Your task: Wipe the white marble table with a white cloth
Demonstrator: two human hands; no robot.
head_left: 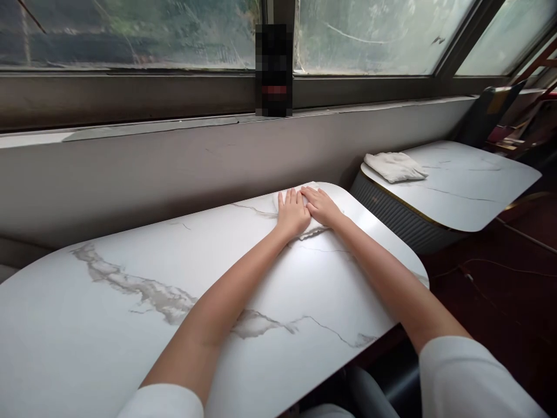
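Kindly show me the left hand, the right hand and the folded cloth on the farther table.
Left hand (293, 218): head view, back of the hand.
Right hand (322, 206): head view, back of the hand.
Folded cloth (395, 167): head view, its upper side.

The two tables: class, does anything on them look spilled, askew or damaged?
Nothing spilled or damaged stands out; the grey streaks on the near table look like its marble pattern. Slightly untidy, perhaps: the loosely folded cloth on the far table lies right at its edge.
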